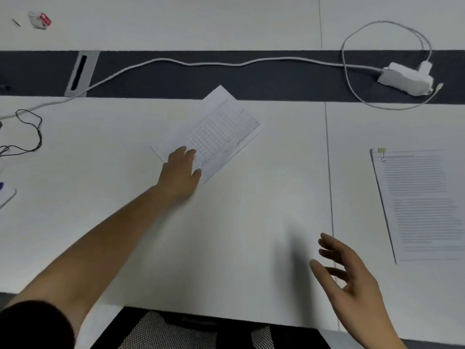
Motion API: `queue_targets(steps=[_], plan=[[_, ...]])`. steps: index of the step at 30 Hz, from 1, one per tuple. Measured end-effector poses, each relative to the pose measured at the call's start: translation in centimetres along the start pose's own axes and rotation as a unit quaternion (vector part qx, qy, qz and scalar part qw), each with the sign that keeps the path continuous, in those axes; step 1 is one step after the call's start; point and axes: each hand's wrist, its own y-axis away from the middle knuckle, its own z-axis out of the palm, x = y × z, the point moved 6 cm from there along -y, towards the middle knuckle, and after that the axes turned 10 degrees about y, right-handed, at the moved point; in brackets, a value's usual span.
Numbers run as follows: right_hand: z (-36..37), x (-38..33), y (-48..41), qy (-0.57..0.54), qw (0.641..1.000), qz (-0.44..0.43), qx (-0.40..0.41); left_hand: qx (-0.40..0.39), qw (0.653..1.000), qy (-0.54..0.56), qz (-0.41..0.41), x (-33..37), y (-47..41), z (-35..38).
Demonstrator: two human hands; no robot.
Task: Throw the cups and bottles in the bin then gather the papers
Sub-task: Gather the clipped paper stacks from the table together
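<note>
On the table [251,210], left hand [180,172] presses the papers [214,132] (right hand [352,275] hovers).

A white desk [239,235] fills most of the view, its top matte and evenly lit, with a soft shadow near its front edge. A thin seam [329,172] runs from front to back, right of the desk's middle. Behind the desk lies a dark grey strip [226,79], and beyond that strip a second white desk [176,21] with its own seam. A grey cable slot [81,73] sits in the strip, toward the left end. Below the desk's front edge a black chair [196,328] with a mesh seat shows, and grey floor at the lower right corner.
</note>
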Motion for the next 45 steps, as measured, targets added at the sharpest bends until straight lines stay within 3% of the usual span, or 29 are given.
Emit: queue_targets(steps=[3, 6, 11, 14, 18, 22, 26, 30, 33, 36, 41, 45], plan=[[0.0, 1.6, -1.6, 0.02, 1.0, 0.012, 0.0, -0.023, 0.993, -0.111, 0.005, -0.7, -4.8, 1.6], [0.2, 2.8, -2.6, 0.021, 0.999, 0.03, -0.006, -0.01, 0.994, -0.079, -0.068, -0.8, -4.4, 4.8], [1.0, 2.1, -3.5, 0.016, 0.999, 0.036, -0.014, -0.012, 0.995, -0.096, 0.004, 1.6, 7.3, 12.1], [1.4, 1.5, -3.2, 0.018, 0.999, 0.034, -0.013, -0.053, 0.993, -0.104, 0.001, 1.6, 14.5, 14.7], [1.5, 0.8, -2.1, 0.025, 0.999, 0.021, -0.011, -0.048, 0.992, -0.12, 0.003, 0.5, 16.4, 13.8], [0.9, 1.0, -0.5, 0.029, 0.999, 0.015, 0.006, 0.019, 0.998, -0.038, -0.046, -1.6, 13.2, 10.3], [0.7, 2.0, 0.9, 0.038, 0.999, 0.024, 0.013, -0.004, 0.994, 0.023, -0.107, -2.5, 11.6, 9.9], [0.7, 1.9, 1.9, 0.044, 0.998, 0.03, 0.023, 0.028, 0.952, 0.189, -0.24, -3.1, 14.7, 10.1], [0.3, 0.9, 2.8, 0.041, 0.998, 0.022, 0.037, 0.022, 0.921, 0.267, -0.282, -3.6, 17.5, 11.4], [-0.8, 0.3, 4.4, 0.027, 0.997, 0.016, 0.066, 0.027, 0.9, 0.342, -0.269, -2.7, 19.0, 12.4], [-4.5, 2.4, 7.2, 0.022, 0.991, 0.038, 0.125, 0.015, 0.902, 0.394, -0.178, 2.9, 19.7, 13.6], [-8.3, 5.9, 6.7, 0.032, 0.986, 0.074, 0.149, 0.005, 0.894, 0.421, -0.15, 7.2, 19.4, 14.8]])
